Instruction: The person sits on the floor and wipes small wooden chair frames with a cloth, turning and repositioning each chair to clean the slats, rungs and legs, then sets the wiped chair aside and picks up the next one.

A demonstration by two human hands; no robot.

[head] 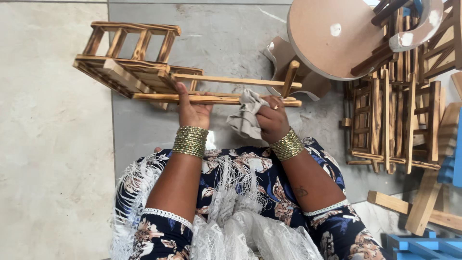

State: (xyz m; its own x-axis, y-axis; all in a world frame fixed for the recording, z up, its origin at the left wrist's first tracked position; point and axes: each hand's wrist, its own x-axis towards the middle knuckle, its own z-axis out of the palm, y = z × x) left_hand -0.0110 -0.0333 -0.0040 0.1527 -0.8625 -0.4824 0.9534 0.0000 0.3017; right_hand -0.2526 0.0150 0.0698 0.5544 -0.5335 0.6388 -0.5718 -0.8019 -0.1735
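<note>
Here my left hand (192, 113) is clamped on the lower rail of the wooden rack (144, 72), which spans the upper left to centre of the frame. My right hand (272, 118) is clamped on a grey cloth (245, 115), pressed against that rail. Upper right, more racks (394, 125) lie stacked.

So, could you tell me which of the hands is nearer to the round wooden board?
Right. The right hand, gripping a cloth against the wooden rack, sits just below-left of the round board; the left hand holds the rack farther left.

Gold bead cuffs, navy floral dress, white lace trim.
</note>
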